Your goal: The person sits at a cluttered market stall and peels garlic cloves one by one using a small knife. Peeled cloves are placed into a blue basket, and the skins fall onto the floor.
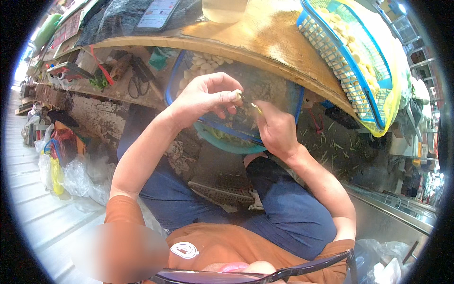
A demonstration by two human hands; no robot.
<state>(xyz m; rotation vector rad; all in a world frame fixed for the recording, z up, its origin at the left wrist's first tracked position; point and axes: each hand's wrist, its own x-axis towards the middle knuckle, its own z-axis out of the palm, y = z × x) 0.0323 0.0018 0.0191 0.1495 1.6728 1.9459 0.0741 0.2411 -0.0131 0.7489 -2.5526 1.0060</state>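
Between thumb and fingers, my left hand (209, 94) pinches a garlic clove (237, 95). My right hand (277, 129) is curled around a small tool with a yellow part (256, 108), perhaps a small knife; most of it is hidden by the fingers. The two hands are apart, over a blue-rimmed basket (232, 132). Pale peeled cloves (205, 62) lie at its far left, and skins or scraps (266, 88) lie about its middle and right. Below that basket, a green basin (227, 145) holds greenish scraps.
A wooden table (283, 42) spans the far side, bearing a phone (158, 14), a container (225, 9) and a blue basket of cloves (340, 53) in a yellow bag. Scissors (138, 83) lie on the left shelf. Plastic bags (78, 177) sit at left. Scraps litter the floor at right.
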